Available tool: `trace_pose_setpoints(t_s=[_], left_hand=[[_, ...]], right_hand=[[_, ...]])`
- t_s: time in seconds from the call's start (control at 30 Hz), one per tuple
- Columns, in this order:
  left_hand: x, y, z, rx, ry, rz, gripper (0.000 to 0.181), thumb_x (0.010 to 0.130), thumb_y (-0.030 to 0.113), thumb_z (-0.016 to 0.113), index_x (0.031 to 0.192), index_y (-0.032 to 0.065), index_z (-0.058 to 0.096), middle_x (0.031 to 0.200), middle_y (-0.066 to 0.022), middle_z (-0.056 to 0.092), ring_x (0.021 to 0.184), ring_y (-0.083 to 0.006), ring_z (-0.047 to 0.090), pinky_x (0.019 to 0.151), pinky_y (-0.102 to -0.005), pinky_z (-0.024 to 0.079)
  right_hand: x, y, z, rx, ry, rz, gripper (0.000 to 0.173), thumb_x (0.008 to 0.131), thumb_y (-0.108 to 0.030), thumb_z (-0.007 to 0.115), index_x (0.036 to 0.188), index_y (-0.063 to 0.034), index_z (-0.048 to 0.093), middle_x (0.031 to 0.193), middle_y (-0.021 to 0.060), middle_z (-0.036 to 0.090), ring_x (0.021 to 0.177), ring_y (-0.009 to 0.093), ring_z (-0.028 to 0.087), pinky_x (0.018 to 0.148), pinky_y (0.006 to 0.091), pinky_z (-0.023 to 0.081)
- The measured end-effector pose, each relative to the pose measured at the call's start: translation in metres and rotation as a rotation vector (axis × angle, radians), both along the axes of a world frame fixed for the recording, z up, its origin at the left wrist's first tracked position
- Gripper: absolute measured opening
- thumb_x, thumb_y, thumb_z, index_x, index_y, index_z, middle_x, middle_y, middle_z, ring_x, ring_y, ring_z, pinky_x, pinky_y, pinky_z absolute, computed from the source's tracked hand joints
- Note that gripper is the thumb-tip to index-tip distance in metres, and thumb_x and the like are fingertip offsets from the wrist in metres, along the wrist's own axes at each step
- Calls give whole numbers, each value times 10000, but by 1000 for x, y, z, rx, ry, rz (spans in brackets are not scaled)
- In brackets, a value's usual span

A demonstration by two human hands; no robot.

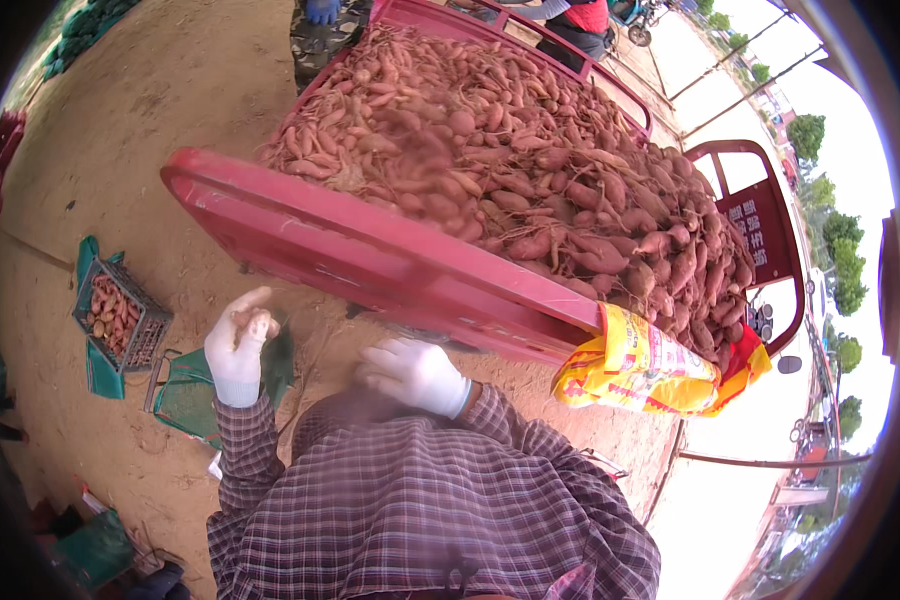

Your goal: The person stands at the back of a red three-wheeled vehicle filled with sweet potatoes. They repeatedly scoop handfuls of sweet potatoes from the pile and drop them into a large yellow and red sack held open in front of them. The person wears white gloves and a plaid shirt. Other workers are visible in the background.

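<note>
My left hand [238, 349], in a white glove with soiled fingertips, is raised over the ground at the left, its index finger stretched out. Something small and pinkish-brown shows by its curled fingers; whether it is a held piece or a dirty fingertip, I cannot tell. My right hand [418, 376], also gloved in white, hovers close to my body with its fingers bent, and its palm is hidden. In front of me is a red cargo bed [390, 251] heaped with sweet potatoes [510, 165], roots and soil still on them. Beneath my left hand lies a green mesh sack [187, 397].
A dark plastic crate [142, 337] of small sweet potatoes stands on the dirt at the left. A yellow printed sack [637, 367] drapes over the bed's right corner. People stand beyond the bed, one with a blue glove [322, 10]. A green bundle [94, 547] lies lower left.
</note>
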State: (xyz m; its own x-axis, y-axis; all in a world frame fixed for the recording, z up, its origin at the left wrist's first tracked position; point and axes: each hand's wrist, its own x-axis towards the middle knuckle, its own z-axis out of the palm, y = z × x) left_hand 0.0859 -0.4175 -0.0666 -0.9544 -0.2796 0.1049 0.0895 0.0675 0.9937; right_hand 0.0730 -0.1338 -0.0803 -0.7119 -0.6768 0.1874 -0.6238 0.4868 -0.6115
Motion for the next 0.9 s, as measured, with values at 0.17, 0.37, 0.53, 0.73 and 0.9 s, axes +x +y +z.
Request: trace_pose_setpoints(t_s=[0.17, 0.37, 0.53, 0.73, 0.9], left_hand=[[-94, 73, 78, -65, 201, -69, 400, 1009, 63, 579, 1383, -74, 553, 955, -34, 612, 792, -68, 531, 713, -219, 431], [-156, 185, 79, -940, 410, -20, 973, 754, 143, 834, 1584, 157, 325, 1534, -217, 423, 1407, -426, 401, 1159, -520, 357], [-152, 240, 37, -1070, 83, -157, 424, 905, 266, 704, 1316, 174, 657, 1253, -134, 670, 1163, -341, 627, 981, -451, 499], [-150, 244, 34, -987, 20, -140, 264, 984, 311, 615, 1053, 107, 767, 810, -134, 730, 720, -305, 696, 671, -413, 522], [-156, 250, 32, -943, 30, -132, 300, 1013, 288, 600, 1084, 35, 743, 886, -122, 745, 784, -214, 689, 741, -355, 527]], right_hand=[[7, 60, 6, -92, 149, -167, 345, 888, -260, 701, 1164, -57, 655, 957, 114, 663, 846, 316, 667, 730, 419, 553], [28, 156, 51, -118, 350, -353, 394, 778, -141, 753, 1148, -21, 691, 1023, 130, 698, 837, 298, 692, 742, 399, 573], [69, 280, 109, -76, 569, -946, 248, 786, -43, 759, 1032, -23, 739, 901, 105, 721, 724, 281, 689, 662, 354, 562], [100, 406, 83, -52, 657, -1587, 354, 784, -22, 756, 1135, -26, 710, 1035, 121, 720, 817, 302, 688, 713, 357, 564], [87, 451, 52, 339, 551, -1399, 340, 802, -215, 760, 1111, -83, 708, 1080, 115, 676, 1011, 346, 629, 889, 444, 502]])
